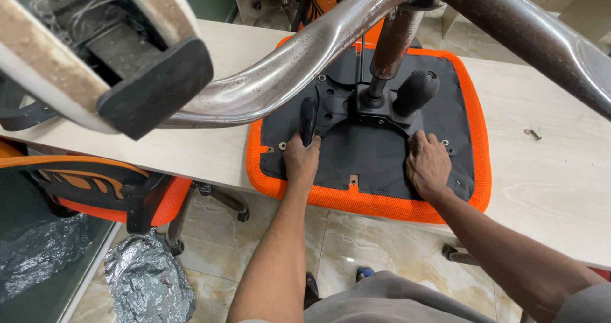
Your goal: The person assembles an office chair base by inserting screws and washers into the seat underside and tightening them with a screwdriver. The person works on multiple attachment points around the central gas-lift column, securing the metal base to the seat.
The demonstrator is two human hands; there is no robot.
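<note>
The left hand (300,159) lies fingers-forward on the upturned orange mesh chair seat (474,170), its fingertips curled at the foot of the black lever handle (307,120), whose long axis runs straight away from it. The right hand (428,164) rests flat and open, gripping nothing, on the seat's dark fabric underside near a washer (444,143). The seat lies on the pale wooden bench (547,189), under the scuffed chrome chair base (299,62).

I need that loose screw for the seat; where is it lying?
In the head view, the loose screw lies on the pale table, right of the upturned orange seat, beyond the right hand.
</note>
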